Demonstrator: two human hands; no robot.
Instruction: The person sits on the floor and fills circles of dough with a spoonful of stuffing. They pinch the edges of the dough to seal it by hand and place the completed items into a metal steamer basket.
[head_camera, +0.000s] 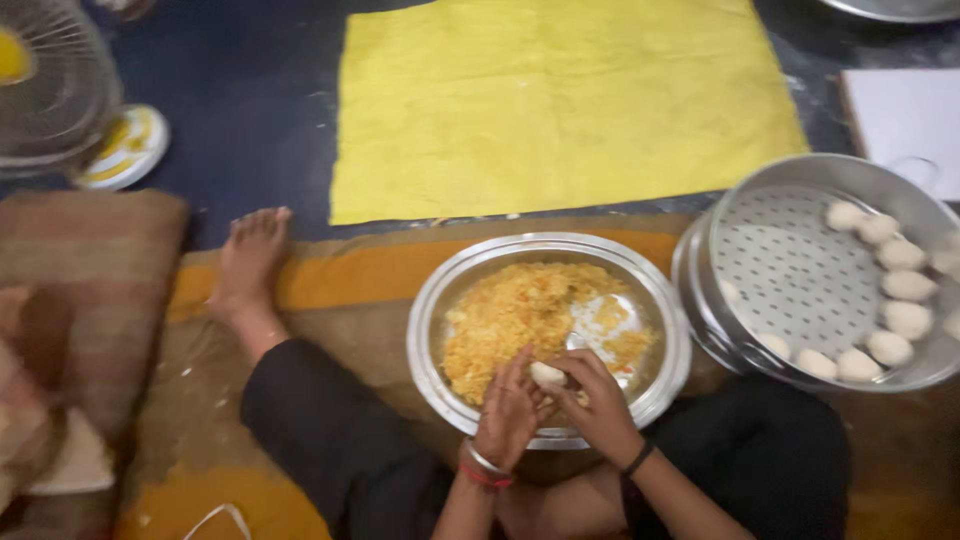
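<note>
Steel bowl (660, 385) of orange filling, landmark. Above its near rim: white dough ball (547, 374), pinched between left hand (508, 412) and right hand (600, 400), both grips clenched on it. Perforated steamer tray (790, 270) with dumplings, right of bowl. Risk: overfilled dough probably splits.

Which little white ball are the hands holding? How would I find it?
Start at the big round steel bowl of orange filling. At its near edge, the left hand and right hand pinch one dough ball. The other balls sit in the perforated steamer tray.
</note>
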